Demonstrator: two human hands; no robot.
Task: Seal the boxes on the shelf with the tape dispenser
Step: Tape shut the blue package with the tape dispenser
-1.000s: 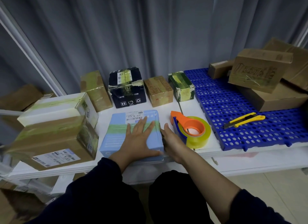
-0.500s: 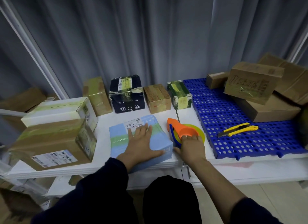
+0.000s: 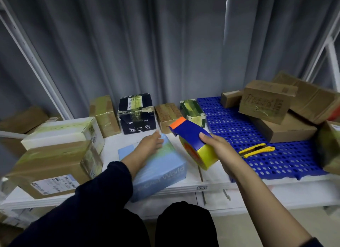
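The right hand [image 3: 219,145] grips the blue-orange plastic tape dispenser [image 3: 193,136] in air; the left hand [image 3: 150,143] rests on the light blue cardboard box [image 3: 161,171], fingers unclear. Next, probably: tape its far edge.

Flat box [image 3: 161,166] at shelf [image 3: 184,188] front centre, near corner past the front edge. Left hand [image 3: 150,142] rests on its far end. Right hand [image 3: 219,147] holds tape dispenser [image 3: 193,140] above the shelf, just right of the flat box. Row of four small boxes [image 3: 137,116] behind, along the back. Left side: two large boxes [image 3: 49,166], one behind the other. Right side: perforated mat [image 3: 239,129] on the shelf, utility knife [image 3: 256,150] on it near the front, pile of cartons [image 3: 266,101] at its back right.
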